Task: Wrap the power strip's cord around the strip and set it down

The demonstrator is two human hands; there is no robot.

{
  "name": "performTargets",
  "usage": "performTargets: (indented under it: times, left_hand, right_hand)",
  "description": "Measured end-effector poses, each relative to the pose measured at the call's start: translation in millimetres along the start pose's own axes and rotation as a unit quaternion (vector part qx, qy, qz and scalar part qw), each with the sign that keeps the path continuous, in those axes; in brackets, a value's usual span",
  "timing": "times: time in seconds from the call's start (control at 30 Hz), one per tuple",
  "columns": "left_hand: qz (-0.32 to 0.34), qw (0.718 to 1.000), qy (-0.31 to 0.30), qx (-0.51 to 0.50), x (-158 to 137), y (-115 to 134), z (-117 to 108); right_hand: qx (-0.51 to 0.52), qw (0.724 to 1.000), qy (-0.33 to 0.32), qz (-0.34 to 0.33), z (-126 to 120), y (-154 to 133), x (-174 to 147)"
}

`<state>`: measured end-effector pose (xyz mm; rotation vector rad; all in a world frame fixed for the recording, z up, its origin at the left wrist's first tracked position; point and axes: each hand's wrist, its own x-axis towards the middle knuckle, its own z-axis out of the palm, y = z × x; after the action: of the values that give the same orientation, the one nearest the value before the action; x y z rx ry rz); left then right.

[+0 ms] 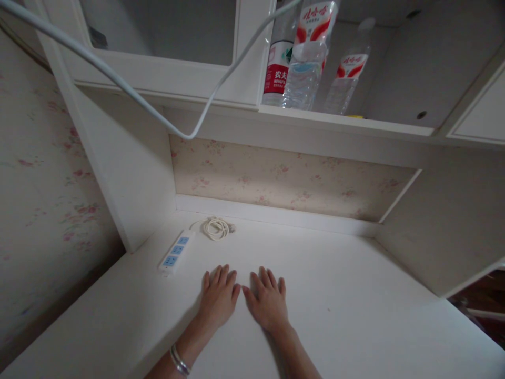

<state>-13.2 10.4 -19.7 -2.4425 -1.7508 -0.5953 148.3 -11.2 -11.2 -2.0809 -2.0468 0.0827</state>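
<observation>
My left hand (pixel 219 297) lies palm down on the white desk (pixel 335 273), fingers spread and nothing in it. Beside it, my right hand (pixel 269 301) rests flat the same way, also holding nothing. The two thumbs point at each other and almost meet. A silver bracelet (pixel 180 360) circles my left wrist. Up and to the left of my left hand lies a white power strip (pixel 177 251) with blue socket faces. Its pale cord (pixel 216 229) is coiled on the desk just behind, near the back edge.
Above the desk, an open shelf (pixel 379 125) holds several clear plastic bottles (pixel 307 63) with red and white labels. A white cable (pixel 134 95) hangs across the upper left. Side panels (pixel 130 168) stand at both ends, and floral wallpaper (pixel 276 176) covers the back.
</observation>
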Motion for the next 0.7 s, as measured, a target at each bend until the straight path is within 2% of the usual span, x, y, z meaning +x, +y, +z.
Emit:
performTargets:
  times: [0.7]
  left_hand:
    - [0.003,1.000,-0.003,0.005,0.2,-0.5,-0.3]
  right_hand:
    - [0.006,1.000,-0.013,0.003,-4.2,-0.6,-0.3]
